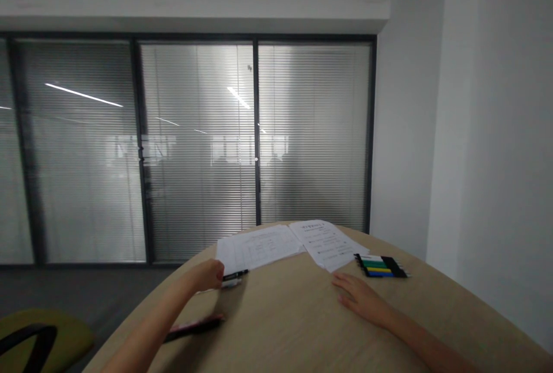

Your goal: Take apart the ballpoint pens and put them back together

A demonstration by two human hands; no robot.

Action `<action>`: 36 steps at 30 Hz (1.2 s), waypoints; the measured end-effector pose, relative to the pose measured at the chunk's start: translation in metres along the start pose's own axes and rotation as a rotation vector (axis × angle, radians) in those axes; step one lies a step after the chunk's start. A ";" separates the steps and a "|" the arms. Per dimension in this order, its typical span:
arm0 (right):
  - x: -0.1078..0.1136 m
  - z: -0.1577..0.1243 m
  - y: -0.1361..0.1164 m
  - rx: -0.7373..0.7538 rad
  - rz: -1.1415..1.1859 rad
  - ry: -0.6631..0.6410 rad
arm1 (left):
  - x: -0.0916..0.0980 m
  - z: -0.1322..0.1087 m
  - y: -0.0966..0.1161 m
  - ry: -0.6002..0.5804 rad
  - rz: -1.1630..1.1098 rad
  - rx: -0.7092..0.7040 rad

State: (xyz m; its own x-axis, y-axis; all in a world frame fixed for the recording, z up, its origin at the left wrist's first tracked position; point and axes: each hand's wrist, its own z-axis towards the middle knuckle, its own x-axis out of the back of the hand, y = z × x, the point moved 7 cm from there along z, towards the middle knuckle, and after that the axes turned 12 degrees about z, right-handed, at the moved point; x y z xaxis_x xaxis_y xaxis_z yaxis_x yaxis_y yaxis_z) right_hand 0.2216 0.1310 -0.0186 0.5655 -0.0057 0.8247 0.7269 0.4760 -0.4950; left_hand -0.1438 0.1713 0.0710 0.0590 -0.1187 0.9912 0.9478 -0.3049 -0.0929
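Note:
My left hand (209,276) is closed in a fist at the left of the round table. A black pen (236,274) and a whitish pen-like stick (231,284) show right beside its fingers. What the fist holds is hidden. My right hand (356,297) lies open on the tabletop, fingers apart, its fingertips at the near edge of a printed sheet (328,243). To its right is a flat black item with white, green, yellow and blue strips (381,266). A dark, reddish-topped slim object (196,327) is partly covered by my left forearm.
More printed paper (259,246) lies left of the first sheet, along the far side of the wooden table (285,327). A yellow-green chair (69,332) with a black armrest stands at lower left. Behind are glass partitions with blinds (199,148) and a white wall (408,131).

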 end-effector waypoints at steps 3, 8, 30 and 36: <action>0.000 0.000 -0.001 0.005 -0.002 -0.006 | 0.001 -0.006 0.012 -0.120 0.060 -0.011; 0.001 0.001 0.000 -0.010 0.000 -0.013 | 0.004 -0.023 0.045 -0.311 0.104 -0.105; 0.002 0.000 -0.002 0.003 -0.033 -0.018 | -0.021 -0.020 0.066 -0.284 0.041 -0.192; 0.002 -0.001 -0.001 0.016 -0.025 -0.008 | -0.005 -0.026 0.074 -0.298 -0.055 -0.255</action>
State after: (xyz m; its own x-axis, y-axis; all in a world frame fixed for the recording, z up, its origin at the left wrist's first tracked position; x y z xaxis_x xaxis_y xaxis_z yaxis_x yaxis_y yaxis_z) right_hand 0.2226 0.1302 -0.0168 0.5442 -0.0101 0.8389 0.7342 0.4896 -0.4704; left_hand -0.0823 0.1249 0.0562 0.1342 0.1720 0.9759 0.8462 -0.5324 -0.0225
